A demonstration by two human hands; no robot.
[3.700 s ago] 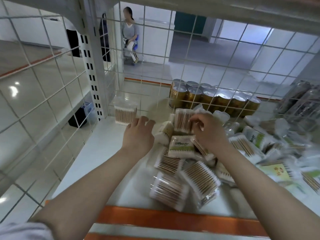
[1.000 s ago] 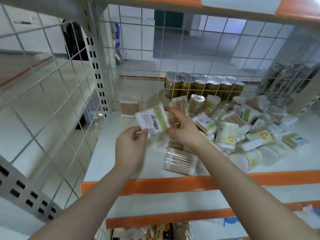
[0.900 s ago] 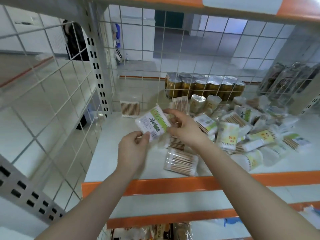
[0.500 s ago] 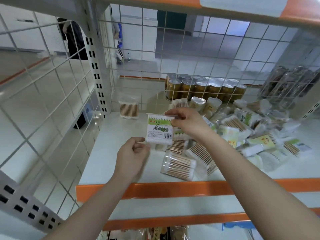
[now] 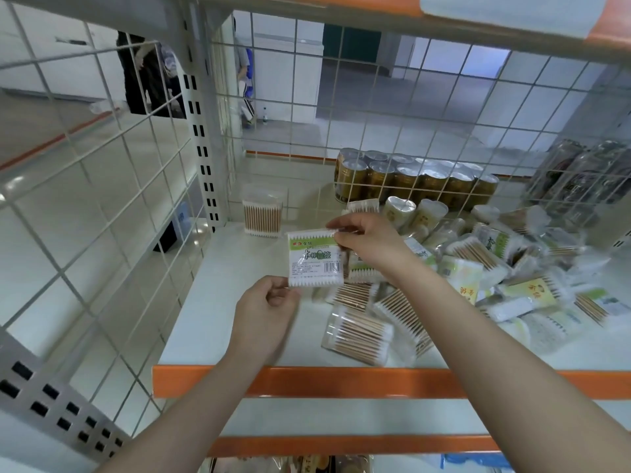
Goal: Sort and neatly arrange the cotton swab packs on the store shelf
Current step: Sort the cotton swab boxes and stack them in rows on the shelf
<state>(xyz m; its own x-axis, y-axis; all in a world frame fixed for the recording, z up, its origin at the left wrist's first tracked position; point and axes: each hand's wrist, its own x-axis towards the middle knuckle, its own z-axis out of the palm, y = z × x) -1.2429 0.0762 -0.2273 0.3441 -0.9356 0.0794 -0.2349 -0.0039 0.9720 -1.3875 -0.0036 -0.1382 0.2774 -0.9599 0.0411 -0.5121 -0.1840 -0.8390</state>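
Reaching in from the bottom of the frame, the left hand pinches the lower left corner of a flat cotton swab pack at frame centre, while the right hand pinches its top right edge, holding it upright above the white shelf. Right of it lies a loose pile of packs; farther back, upper left of centre, one clear swab box stands alone, with cans behind the wire grid.

Behind the wire mesh back panel, a shrink-wrapped block of gold cans stands on the neighbouring shelf, with clear-wrapped bottles further right. A white perforated upright post marks the left corner. Beyond, across the tiled floor, someone's legs show beside a small bottle.
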